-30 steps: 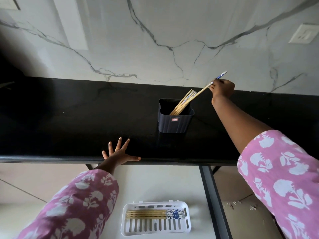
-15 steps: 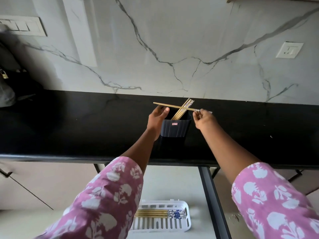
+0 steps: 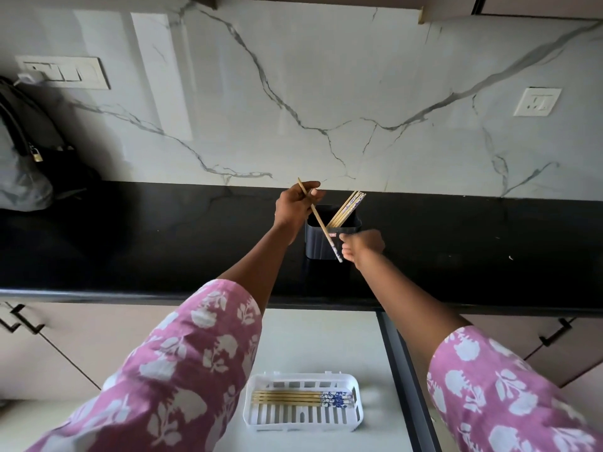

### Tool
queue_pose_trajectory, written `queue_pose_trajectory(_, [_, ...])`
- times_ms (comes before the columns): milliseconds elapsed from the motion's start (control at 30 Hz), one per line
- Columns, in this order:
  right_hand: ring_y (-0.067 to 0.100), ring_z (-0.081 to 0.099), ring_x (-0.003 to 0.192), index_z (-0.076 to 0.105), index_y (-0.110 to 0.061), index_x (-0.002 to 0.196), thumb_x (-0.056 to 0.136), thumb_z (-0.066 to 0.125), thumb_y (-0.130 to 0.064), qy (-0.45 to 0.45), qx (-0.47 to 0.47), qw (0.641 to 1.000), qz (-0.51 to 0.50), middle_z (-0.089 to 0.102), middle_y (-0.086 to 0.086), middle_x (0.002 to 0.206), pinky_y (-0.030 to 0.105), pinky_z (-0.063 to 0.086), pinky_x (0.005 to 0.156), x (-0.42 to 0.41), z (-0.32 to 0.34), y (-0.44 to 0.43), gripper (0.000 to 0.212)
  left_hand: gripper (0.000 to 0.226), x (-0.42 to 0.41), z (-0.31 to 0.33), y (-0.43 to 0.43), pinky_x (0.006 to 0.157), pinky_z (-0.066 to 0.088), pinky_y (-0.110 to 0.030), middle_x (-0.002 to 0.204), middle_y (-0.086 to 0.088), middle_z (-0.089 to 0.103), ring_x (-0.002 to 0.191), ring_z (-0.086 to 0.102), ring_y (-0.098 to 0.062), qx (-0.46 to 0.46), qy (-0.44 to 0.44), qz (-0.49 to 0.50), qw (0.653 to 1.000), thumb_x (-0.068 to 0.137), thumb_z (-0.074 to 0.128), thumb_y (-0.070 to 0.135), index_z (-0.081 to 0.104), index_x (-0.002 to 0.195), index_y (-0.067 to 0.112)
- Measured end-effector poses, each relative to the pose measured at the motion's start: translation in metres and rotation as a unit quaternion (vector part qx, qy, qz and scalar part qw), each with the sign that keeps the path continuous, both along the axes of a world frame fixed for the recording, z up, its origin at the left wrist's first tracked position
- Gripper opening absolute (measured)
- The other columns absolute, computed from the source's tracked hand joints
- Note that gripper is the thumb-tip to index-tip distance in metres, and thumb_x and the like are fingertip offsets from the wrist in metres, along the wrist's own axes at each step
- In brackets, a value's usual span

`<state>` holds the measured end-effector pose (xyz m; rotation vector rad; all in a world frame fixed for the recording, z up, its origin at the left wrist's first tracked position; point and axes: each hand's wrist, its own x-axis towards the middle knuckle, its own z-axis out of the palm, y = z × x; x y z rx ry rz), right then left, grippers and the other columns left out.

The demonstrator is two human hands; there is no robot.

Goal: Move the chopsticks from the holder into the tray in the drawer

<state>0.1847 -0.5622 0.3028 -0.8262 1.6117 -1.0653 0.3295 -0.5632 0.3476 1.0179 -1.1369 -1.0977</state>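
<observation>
Bamboo chopstick (image 3: 321, 221) now w/ left hand (image 3: 295, 207), fingers pinching its plain end above the holder (image 3: 332, 236); half a sec ago both hands held it level. Right hand (image 3: 362, 246) beside holder front, blurred, fingers can't tell. Handoff prob. done; tray (image 3: 303, 402) below holder next.

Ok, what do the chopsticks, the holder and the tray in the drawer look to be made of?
Chopstick in the left hand: pale tan shaft, matte, likely bamboo or wood, with a blue and white printed end. Holder: dark, ribbed walls, dull sheen, probably moulded plastic. Tray: white, slotted base, thin glossy walls, almost certainly plastic.
</observation>
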Motion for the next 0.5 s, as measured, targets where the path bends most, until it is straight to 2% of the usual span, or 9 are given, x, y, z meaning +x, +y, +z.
queue_pose_trajectory(33, [0.020, 0.060, 0.076, 0.067, 0.004, 0.104, 0.083, 0.068, -0.011, 0.094, -0.056, 0.994, 0.016, 0.066, 0.013, 0.083, 0.038, 0.053, 0.095, 0.003, 0.003, 0.002, 0.026, 0.012, 0.001, -0.001, 0.001, 0.091, 0.051, -0.036, 0.093, -0.005, 0.070, 0.097, 0.065, -0.018, 0.002, -0.014, 0.000, 1.000, 0.093, 0.056, 0.010, 0.062, 0.103, 0.013])
queue_pose_trajectory(67, [0.020, 0.065, 0.084, 0.069, 0.003, 0.105, 0.081, 0.071, -0.009, 0.151, -0.110, 0.982, 0.031, 0.071, 0.015, 0.093, 0.038, 0.054, 0.094, 0.008, 0.006, 0.005, 0.027, 0.012, 0.001, -0.003, 0.002, 0.089, 0.052, -0.034, 0.097, -0.009, 0.069, 0.096, 0.066, -0.017, 0.006, -0.021, -0.003, 1.000, 0.092, 0.056, 0.010, 0.062, 0.102, 0.013])
queue_pose_trajectory(167, [0.027, 0.068, 0.101, 0.068, 0.007, 0.106, 0.079, 0.072, 0.000, 0.184, -0.203, 0.955, 0.109, 0.071, 0.020, 0.106, 0.038, 0.051, 0.098, 0.019, 0.007, 0.016, 0.028, 0.016, 0.000, -0.012, 0.007, 0.083, 0.054, -0.029, 0.099, -0.011, 0.068, 0.091, 0.066, -0.014, 0.013, -0.023, -0.007, 1.000, 0.093, 0.054, 0.008, 0.061, 0.107, 0.006])
queue_pose_trajectory(333, [0.025, 0.068, 0.100, 0.070, 0.003, 0.106, 0.080, 0.072, -0.006, 0.319, -0.241, 0.893, 0.205, 0.072, 0.017, 0.105, 0.032, 0.051, 0.094, 0.025, -0.009, 0.027, 0.027, 0.015, 0.007, -0.028, 0.014, 0.084, 0.052, -0.030, 0.100, -0.008, 0.068, 0.093, 0.065, -0.012, 0.033, -0.018, -0.006, 0.999, 0.092, 0.055, 0.010, 0.062, 0.105, 0.011])
queue_pose_trajectory(433, [0.025, 0.070, 0.093, 0.071, 0.001, 0.104, 0.080, 0.072, -0.008, 0.346, -0.240, 0.879, 0.223, 0.074, 0.016, 0.099, 0.030, 0.052, 0.087, 0.028, -0.024, 0.030, 0.025, 0.018, 0.015, -0.041, 0.018, 0.077, 0.055, -0.024, 0.104, -0.009, 0.067, 0.093, 0.065, -0.013, 0.056, -0.003, -0.018, 0.998, 0.093, 0.054, 0.010, 0.061, 0.110, 0.008])
queue_pose_trajectory(500, [0.025, 0.071, 0.090, 0.073, -0.001, 0.101, 0.079, 0.073, -0.009, 0.361, -0.229, 0.873, 0.235, 0.075, 0.015, 0.096, 0.033, 0.054, 0.086, 0.029, -0.035, 0.031, 0.023, 0.023, 0.021, -0.053, 0.020, 0.074, 0.054, -0.021, 0.107, -0.011, 0.066, 0.091, 0.066, -0.013, 0.078, 0.022, 0.000, 0.997, 0.090, 0.060, 0.015, 0.060, 0.112, 0.009])
